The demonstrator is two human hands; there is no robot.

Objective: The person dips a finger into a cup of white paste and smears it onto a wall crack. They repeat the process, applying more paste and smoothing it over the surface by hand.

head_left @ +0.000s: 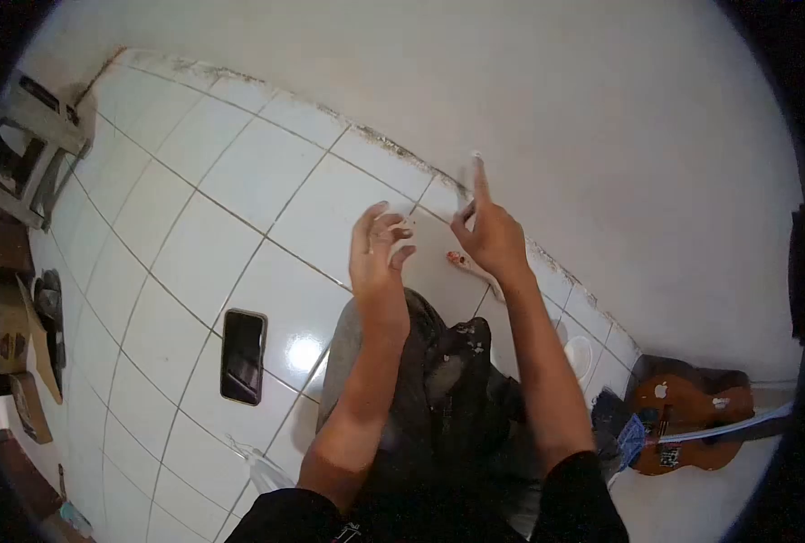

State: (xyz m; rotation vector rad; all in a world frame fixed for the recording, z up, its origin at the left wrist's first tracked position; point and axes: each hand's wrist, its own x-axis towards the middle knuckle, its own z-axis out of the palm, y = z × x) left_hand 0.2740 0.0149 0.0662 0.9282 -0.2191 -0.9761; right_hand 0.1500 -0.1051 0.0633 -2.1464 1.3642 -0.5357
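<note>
Head view shows two bare hands above a floor of glossy white square tiles [212, 204], beside a smooth, pale grey wall [619, 136]. The left hand [377, 249] is raised with its fingers loosely curved and parted, open and gripping nothing that shows. The right hand [493, 237], to its right, points its index finger toward the far side, with a whitish patch on the fingertip [478, 157]; the other fingers are folded in, and I cannot tell whether they hold anything. That fingertip appears over the wall, though whether it touches the surface is unclear. A slim, pale object with a red-marked end [457, 259] lies on the tiles between the hands, partly hidden by the right forearm; its blurred shape might be a tube. Just right of that forearm is a round white container [579, 356]. Well to the left of the knees, a dark-screened phone with a light edge [244, 357] lies flat on the tiles, and a clear plastic bag [266, 472] is nearer. An orange-brown wooden guitar body [692, 412] is at the near right, while a grey stool [36, 149] stands at the far left.
</note>
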